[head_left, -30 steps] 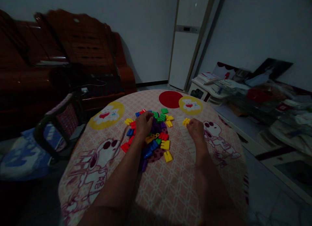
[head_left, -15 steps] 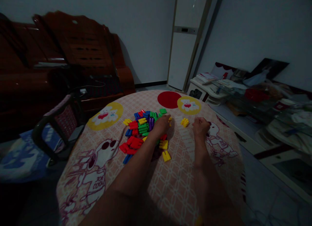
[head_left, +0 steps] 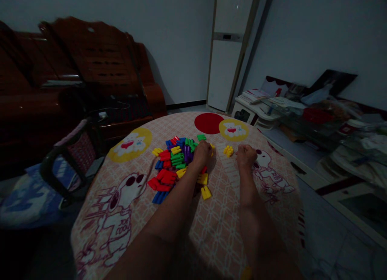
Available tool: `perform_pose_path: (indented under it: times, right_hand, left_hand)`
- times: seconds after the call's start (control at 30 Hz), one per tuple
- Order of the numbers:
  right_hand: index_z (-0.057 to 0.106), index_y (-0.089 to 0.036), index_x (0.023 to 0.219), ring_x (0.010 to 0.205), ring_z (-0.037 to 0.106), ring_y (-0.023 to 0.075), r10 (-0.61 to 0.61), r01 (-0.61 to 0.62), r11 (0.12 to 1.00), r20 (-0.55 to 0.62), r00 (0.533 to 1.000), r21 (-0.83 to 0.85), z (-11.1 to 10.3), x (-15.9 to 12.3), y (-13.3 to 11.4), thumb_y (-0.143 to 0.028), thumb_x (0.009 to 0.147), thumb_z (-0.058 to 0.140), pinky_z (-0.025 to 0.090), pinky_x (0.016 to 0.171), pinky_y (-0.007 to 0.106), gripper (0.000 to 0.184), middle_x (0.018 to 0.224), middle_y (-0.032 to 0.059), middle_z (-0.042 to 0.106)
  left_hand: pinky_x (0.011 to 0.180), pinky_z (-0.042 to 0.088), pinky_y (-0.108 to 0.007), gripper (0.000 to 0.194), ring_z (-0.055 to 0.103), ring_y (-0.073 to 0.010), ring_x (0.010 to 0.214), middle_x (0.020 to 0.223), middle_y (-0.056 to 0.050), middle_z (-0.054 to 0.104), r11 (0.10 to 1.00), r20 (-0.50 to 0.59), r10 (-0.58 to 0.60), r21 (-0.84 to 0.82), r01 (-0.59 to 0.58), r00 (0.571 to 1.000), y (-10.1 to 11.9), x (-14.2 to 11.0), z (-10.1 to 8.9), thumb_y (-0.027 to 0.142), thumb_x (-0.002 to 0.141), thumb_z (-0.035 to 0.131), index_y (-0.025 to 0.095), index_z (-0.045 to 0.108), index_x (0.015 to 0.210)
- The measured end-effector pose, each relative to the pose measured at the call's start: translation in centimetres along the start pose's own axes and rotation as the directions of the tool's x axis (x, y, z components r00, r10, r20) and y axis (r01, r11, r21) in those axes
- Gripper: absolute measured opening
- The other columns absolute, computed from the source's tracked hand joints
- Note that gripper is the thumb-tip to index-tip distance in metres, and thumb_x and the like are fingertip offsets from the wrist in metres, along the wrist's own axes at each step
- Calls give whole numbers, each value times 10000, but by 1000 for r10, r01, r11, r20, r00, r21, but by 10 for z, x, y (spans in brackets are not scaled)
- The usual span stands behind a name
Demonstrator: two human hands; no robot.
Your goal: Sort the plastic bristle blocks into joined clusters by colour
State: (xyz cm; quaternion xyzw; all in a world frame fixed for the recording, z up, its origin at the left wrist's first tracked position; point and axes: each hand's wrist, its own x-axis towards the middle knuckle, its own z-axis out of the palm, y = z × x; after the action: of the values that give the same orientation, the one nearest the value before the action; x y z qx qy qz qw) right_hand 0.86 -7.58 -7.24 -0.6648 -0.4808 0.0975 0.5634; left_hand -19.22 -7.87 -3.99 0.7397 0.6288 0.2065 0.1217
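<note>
My left hand (head_left: pixel 202 152) is closed at the right edge of a pile of colourful plastic building blocks (head_left: pixel 166 177), a yellow block (head_left: pixel 213 147) showing at its fingertips. To the right, my right hand (head_left: pixel 246 155) is curled with fingers pressed together; whatever it may hold is hidden. Between the hands lies a yellow cluster of joined blocks (head_left: pixel 228 151) on the patterned tablecloth (head_left: pixel 217 215). Red, blue, green, purple and yellow pieces make up the pile, partly covered by my left forearm. A loose yellow block (head_left: pixel 206 192) rests at its near right side.
A chair (head_left: pixel 75 155) stands at the table's left, with a wooden sofa (head_left: pixel 99 62) behind. A tall white cabinet-like unit (head_left: pixel 225 70) is at the back. Along the right wall, a low cabinet (head_left: pixel 308 171) carries papers and clutter.
My left hand has turned a little, with the yellow block still at its fingertips. My right hand has shifted slightly left, nearer the yellow cluster, and its fingers stay curled.
</note>
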Motion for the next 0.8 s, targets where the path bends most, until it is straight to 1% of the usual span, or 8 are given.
perform_pose_path:
  times: [0.07, 0.2, 0.33, 0.43, 0.53, 0.6, 0.7, 0.8]
  right_hand:
    - [617, -215, 678, 603, 587, 207, 6, -6, 1000, 1, 1000, 11, 2, 0, 2, -391, 797, 508, 439, 575, 294, 238, 589, 13, 626]
    - [646, -213, 716, 617, 599, 212, -1, 1, 1000, 13, 1000, 30, 3, 0, 5, -410, 817, 516, 450, 581, 296, 256, 594, 12, 631]
    - [662, -213, 730, 628, 609, 217, -5, 4, 999, 31, 999, 33, 3, -1, 5, -417, 827, 523, 456, 583, 297, 265, 587, 13, 631]
    - [669, -211, 732, 638, 614, 219, 5, -7, 999, 32, 999, 34, 3, -1, 5, -401, 825, 520, 458, 586, 296, 259, 584, 14, 632]
    - [666, -211, 718, 641, 610, 217, 9, -9, 1000, 27, 1000, 25, 3, -1, 2, -382, 819, 515, 450, 586, 292, 249, 579, 15, 628]
    - [656, -212, 700, 636, 602, 210, 7, -8, 1000, 27, 1000, 10, 2, -2, -2, -367, 820, 509, 442, 582, 287, 245, 575, 16, 627]
    - [637, -215, 668, 624, 582, 198, -10, 10, 1000, 32, 999, -19, 0, -4, -6, -355, 823, 505, 433, 578, 278, 247, 560, 17, 618]
    - [635, -214, 659, 622, 574, 195, -29, 30, 999, 34, 999, -37, -1, -5, -6, -355, 827, 504, 429, 578, 275, 256, 552, 17, 608]
  left_hand:
    - [903, 524, -306, 218, 669, -231, 1063, 1182, -160, 692, 999, -28, -39, 1, 39, 999, 5, 2, 3, 151, 938, 537, 107, 704, 1072]
    - [915, 516, -322, 336, 659, -243, 1103, 1259, -167, 667, 988, -75, -154, -32, 152, 985, 12, 9, 7, 239, 997, 491, 121, 595, 1294]
    - [933, 513, -335, 287, 661, -255, 1112, 1223, -162, 687, 979, -13, -202, -27, 201, 979, 13, 16, 4, 168, 967, 479, 139, 674, 1176]
    - [961, 506, -328, 333, 653, -232, 1112, 1205, -133, 693, 986, -69, -149, -87, 143, 986, 11, 14, 4, 79, 899, 486, 158, 695, 1145]
    - [977, 509, -331, 441, 651, -206, 1064, 1205, -105, 688, 979, -174, -21, -202, -15, 985, 12, 5, 10, 22, 817, 510, 170, 679, 1197]
    - [968, 517, -337, 450, 653, -201, 1022, 1177, -105, 692, 964, -186, 40, -251, -87, 982, 15, -2, 15, 9, 783, 533, 162, 688, 1176]
    - [924, 531, -333, 365, 654, -193, 951, 1082, -94, 705, 956, -137, 50, -279, -87, 989, 23, -11, 24, 18, 772, 548, 167, 719, 1058]
    - [894, 531, -321, 310, 646, -193, 954, 1040, -91, 700, 953, -154, 54, -286, -97, 987, 31, -17, 31, 40, 784, 544, 171, 724, 1000]
